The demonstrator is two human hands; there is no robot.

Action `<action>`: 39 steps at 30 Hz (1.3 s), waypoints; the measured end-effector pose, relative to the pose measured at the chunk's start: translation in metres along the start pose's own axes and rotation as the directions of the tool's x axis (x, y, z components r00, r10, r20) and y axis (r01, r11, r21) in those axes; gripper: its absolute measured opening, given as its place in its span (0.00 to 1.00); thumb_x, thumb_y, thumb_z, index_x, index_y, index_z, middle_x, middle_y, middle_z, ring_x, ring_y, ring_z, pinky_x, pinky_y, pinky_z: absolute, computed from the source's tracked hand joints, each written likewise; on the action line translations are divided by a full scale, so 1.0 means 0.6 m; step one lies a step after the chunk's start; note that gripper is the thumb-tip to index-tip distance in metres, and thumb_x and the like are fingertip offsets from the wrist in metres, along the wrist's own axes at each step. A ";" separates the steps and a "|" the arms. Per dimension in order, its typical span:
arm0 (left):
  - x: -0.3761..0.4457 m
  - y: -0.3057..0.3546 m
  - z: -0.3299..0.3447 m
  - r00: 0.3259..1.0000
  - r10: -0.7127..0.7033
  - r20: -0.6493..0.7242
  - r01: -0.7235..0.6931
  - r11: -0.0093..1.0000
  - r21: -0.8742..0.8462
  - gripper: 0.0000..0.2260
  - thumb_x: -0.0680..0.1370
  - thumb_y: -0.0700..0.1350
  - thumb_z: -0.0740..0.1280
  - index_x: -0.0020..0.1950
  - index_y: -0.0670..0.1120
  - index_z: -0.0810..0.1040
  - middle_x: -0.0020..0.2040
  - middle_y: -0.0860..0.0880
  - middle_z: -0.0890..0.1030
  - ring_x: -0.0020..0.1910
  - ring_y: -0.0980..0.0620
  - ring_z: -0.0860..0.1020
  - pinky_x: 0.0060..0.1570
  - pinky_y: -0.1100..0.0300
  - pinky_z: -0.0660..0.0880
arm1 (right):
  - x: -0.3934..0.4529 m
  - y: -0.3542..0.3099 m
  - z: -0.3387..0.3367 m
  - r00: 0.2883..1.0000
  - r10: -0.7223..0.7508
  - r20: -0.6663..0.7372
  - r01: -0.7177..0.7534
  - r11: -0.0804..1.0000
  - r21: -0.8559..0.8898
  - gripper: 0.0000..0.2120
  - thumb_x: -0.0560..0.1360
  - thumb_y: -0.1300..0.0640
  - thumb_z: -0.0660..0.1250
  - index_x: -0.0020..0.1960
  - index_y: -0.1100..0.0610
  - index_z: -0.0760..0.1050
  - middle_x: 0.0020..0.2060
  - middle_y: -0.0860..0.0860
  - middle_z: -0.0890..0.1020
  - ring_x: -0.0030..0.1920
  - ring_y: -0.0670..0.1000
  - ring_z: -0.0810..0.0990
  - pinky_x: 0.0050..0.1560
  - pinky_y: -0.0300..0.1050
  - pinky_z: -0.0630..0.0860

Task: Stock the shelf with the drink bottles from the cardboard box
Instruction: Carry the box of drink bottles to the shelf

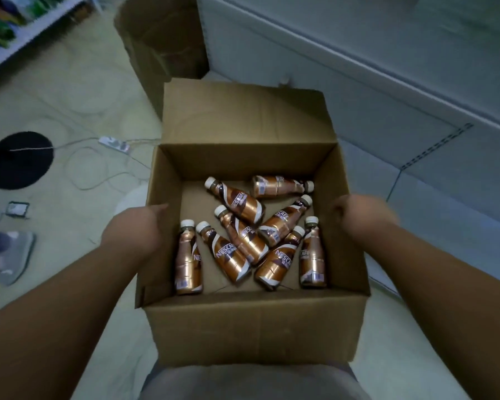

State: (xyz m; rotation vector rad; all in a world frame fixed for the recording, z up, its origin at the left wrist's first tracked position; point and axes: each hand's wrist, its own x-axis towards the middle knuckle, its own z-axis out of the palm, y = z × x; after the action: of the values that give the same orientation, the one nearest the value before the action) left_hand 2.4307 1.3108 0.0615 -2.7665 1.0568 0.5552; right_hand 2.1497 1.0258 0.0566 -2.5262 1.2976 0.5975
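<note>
Cardboard box held against body, left hand and right hand clamped on its side walls, eight drink bottles loose inside, shelf well apart; tilt risks rolling, shifting load.

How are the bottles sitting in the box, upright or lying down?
Lying down. All eight bottles rest on their sides on the cardboard box floor, some overlapping.

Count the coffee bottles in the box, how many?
8 copper-brown plastic coffee bottles lie in the open cardboard box: far right, centre, near row. None seems hidden.
</note>
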 end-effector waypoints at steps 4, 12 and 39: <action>0.103 -0.012 0.015 0.981 0.193 0.023 -0.193 0.981 0.013 0.26 0.75 0.41 0.63 0.73 0.54 0.66 0.62 0.42 0.79 0.58 0.42 0.77 0.55 0.50 0.74 | -0.020 -0.023 0.062 0.983 0.184 -0.008 -0.184 0.983 0.027 0.15 0.76 0.55 0.61 0.61 0.49 0.77 0.53 0.57 0.82 0.51 0.60 0.80 0.48 0.52 0.79; 0.212 -0.014 0.065 0.877 0.467 0.111 -0.479 0.867 0.140 0.29 0.76 0.41 0.65 0.75 0.56 0.62 0.59 0.42 0.80 0.53 0.42 0.79 0.49 0.50 0.77 | -0.117 -0.084 0.200 0.892 0.447 0.073 -0.453 0.881 0.140 0.13 0.77 0.50 0.61 0.60 0.46 0.77 0.46 0.56 0.83 0.44 0.60 0.80 0.40 0.49 0.77; 0.458 0.191 0.794 0.745 0.617 0.253 -0.666 0.713 0.221 0.17 0.79 0.43 0.60 0.68 0.49 0.73 0.60 0.43 0.80 0.57 0.42 0.77 0.53 0.51 0.73 | 0.153 0.071 0.911 0.778 0.599 0.192 -0.626 0.766 0.148 0.13 0.77 0.53 0.60 0.59 0.48 0.78 0.44 0.54 0.82 0.42 0.57 0.79 0.41 0.49 0.79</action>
State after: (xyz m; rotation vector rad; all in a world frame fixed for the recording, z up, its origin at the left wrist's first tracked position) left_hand 2.4041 1.1728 -0.4825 -1.9939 1.8957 0.6084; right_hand 2.0277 1.1472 -0.4719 -1.8227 2.0288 0.6926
